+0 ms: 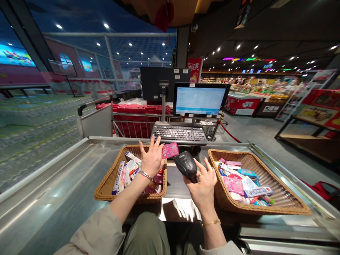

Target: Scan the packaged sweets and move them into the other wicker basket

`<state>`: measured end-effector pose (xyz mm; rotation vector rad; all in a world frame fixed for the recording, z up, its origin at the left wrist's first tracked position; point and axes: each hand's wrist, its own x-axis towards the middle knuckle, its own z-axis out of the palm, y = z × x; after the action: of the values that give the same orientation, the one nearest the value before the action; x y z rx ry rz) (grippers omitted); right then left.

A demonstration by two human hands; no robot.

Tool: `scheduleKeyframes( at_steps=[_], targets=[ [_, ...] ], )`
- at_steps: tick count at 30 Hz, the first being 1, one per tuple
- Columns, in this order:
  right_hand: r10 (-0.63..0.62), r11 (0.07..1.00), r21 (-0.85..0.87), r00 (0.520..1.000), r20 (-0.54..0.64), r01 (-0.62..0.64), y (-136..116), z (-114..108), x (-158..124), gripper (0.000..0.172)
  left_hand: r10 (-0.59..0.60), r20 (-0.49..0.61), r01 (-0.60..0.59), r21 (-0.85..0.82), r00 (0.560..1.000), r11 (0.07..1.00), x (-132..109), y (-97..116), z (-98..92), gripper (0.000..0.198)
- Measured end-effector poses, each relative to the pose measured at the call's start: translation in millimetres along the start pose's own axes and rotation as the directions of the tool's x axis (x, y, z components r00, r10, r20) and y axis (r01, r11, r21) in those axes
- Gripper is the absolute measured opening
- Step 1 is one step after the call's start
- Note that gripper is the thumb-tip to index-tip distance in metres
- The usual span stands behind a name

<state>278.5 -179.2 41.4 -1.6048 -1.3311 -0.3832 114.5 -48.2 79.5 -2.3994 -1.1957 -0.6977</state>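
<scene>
My left hand (153, 159) is above the left wicker basket (102, 186), its back toward me. It pinches a flat pink packet (170, 150) at its thumb side while other fingers stay stretched out. My right hand (203, 180) grips a black barcode scanner (186, 164), whose head is just below and right of the packet. Toothpaste-like boxes (119, 177) and other small packs lie in the left basket. In the right wicker basket (289, 198) is a pile of small packs, among them a pink packet (233, 185) and a white-and-blue box (257, 192).
A keyboard (179, 133) and a lit monitor (200, 100) stand behind the metal counter (66, 177). Beyond them is a shopping cart (132, 127) with red crates. My knees are under the counter's near edge. Store shelves are at the back right.
</scene>
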Motion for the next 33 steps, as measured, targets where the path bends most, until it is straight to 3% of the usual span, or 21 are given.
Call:
scheduleKeyframes(
  at_steps=[13, 33],
  targets=[
    [0.024, 0.999, -0.028, 0.996, -0.087, -0.026, 16, -9, 3, 0.017, 0.034, -0.028, -0.035, -0.044, 0.999, 0.998, 8, 21, 3.0, 0.056],
    [0.206, 0.975, -0.037, 0.953, -0.224, -0.219, 63, -45, 3, 0.027, 0.132, -0.053, -0.137, -0.123, 0.990, 0.983, 31, 85, 14.2, 0.059]
  ],
)
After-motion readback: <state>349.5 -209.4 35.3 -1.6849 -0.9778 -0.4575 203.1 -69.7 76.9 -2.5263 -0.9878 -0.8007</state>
